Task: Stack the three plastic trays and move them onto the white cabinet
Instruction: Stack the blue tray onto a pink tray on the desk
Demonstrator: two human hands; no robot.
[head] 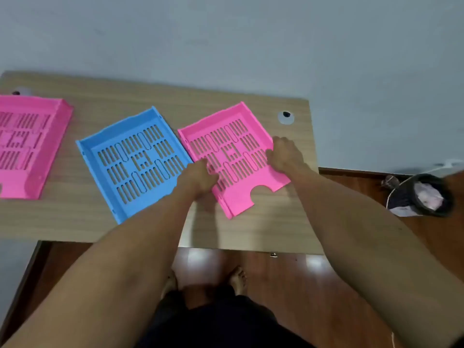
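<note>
**Three slotted trays on wooden desk**

Blue tray (136,162) lay flat at the middle of the desk (155,229). Right pink tray (233,156) sat just right of it, edges near touching; left hand (198,178) and right hand (283,154) gripped its two sides. Left pink tray (27,144) lay well left of the blue, apart

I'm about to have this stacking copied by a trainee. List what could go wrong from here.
1. The right pink tray is held by left hand and right hand on opposite side walls; thin plastic may flex and slip.
2. It sits skewed against the blue tray, so lifting may drag that one.
3. The left pink tray is far left, partly out of view: a long reach.
</note>
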